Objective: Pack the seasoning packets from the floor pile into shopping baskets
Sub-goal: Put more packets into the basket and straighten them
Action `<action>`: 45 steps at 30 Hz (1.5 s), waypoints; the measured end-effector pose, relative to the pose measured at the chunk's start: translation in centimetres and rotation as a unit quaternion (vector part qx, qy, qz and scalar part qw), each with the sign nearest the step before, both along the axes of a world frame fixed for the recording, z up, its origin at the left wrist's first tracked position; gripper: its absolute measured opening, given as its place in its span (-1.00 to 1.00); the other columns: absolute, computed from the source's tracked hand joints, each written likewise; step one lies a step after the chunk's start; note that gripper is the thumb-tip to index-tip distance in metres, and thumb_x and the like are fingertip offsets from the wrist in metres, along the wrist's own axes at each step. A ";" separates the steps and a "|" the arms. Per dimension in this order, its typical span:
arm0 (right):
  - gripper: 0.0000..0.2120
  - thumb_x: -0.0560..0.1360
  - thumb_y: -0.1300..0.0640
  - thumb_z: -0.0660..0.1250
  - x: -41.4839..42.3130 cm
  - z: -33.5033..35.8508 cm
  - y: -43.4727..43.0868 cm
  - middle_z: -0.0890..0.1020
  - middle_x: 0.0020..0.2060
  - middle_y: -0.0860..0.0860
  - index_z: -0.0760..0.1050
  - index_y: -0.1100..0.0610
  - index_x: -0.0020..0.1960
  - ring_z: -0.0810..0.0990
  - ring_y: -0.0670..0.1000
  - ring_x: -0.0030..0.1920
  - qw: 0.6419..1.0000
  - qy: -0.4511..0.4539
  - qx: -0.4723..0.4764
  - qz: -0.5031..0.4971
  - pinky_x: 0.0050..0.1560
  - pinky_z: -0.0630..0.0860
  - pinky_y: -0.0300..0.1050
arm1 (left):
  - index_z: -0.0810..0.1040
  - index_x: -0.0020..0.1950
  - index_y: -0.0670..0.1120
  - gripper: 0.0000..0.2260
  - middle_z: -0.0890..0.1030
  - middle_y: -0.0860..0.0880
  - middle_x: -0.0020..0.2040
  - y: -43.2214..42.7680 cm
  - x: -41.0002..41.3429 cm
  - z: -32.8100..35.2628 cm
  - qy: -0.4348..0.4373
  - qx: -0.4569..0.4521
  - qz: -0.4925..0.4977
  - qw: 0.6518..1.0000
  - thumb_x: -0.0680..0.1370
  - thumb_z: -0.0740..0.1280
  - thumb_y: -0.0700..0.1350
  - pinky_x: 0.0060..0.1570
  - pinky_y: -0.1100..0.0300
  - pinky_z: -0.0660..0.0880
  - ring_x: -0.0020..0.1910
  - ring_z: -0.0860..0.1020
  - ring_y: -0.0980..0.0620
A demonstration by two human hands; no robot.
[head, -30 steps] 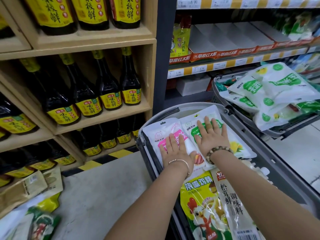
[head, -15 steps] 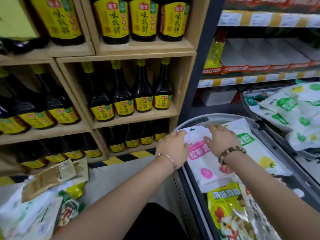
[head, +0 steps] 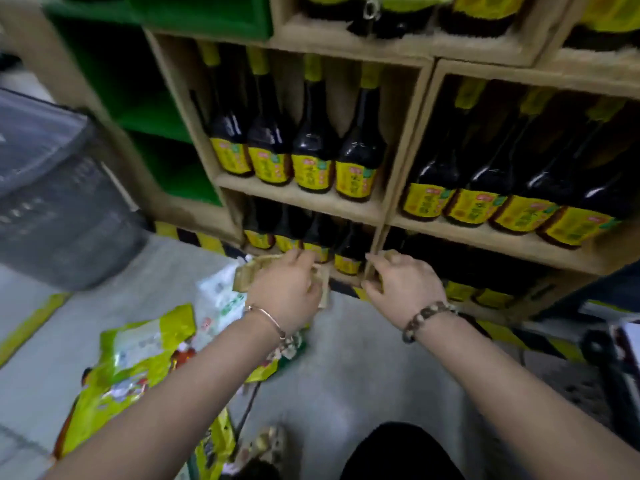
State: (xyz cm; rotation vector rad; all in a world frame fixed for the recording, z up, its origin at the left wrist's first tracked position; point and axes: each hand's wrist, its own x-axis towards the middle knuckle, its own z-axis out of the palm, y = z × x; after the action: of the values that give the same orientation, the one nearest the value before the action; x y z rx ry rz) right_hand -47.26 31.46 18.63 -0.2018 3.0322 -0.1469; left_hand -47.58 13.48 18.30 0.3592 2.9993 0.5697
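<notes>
Over grey floor by bottle shelves, left hand grips tan packet.

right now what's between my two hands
Head view: only the loose end of the tan packet that the left hand grips, then an open gap to the right hand.

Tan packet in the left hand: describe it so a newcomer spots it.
Find the wooden shelf of dark bottles, then look down to the floor at its foot. The tan packet is just above it, gripped by the left hand. Its neighbours, a white packet and a yellow-green packet, lie on the floor; it alone is brown and held.
</notes>
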 end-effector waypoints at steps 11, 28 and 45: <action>-0.59 0.55 -0.08 0.13 1.0 -14.7 -15.1 0.46 0.29 0.02 0.34 0.00 0.37 0.45 0.08 0.26 0.980 -0.135 -0.011 0.149 0.18 0.35 -0.10 | 0.35 0.38 -0.02 -0.61 0.40 -0.05 0.36 -15.2 7.7 -15.9 -0.118 -0.002 0.258 0.959 0.56 0.23 -0.02 0.10 0.10 0.38 0.26 0.44 -0.10; -0.57 0.50 -0.01 0.27 5.9 -31.4 -26.1 0.45 0.24 0.15 0.32 0.13 0.30 0.47 0.18 0.21 0.900 -0.415 0.009 0.133 0.14 0.47 0.05 | 0.46 0.31 -0.03 -0.64 0.48 -0.06 0.26 -19.8 18.9 -29.0 -0.207 -0.043 0.374 0.903 0.51 0.22 -0.11 0.06 0.07 0.41 0.17 0.48 -0.15; -0.82 0.60 0.14 0.20 6.6 -32.4 -25.9 0.61 -0.23 0.09 0.43 0.11 -0.17 0.65 0.09 -0.20 0.716 -0.484 -0.469 -0.179 -0.28 0.62 -0.06 | 0.56 0.24 -0.12 -0.62 0.59 -0.14 0.19 -20.0 21.4 -32.6 0.049 -0.085 0.235 0.967 0.45 0.17 -0.25 0.07 -0.13 0.51 0.14 0.58 -0.18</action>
State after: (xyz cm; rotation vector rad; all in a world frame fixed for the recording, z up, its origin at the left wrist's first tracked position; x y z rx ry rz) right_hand -40.66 5.60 -13.75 0.3184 1.6560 -1.3254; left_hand -26.17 -6.56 -14.28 -0.3561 3.2035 0.3203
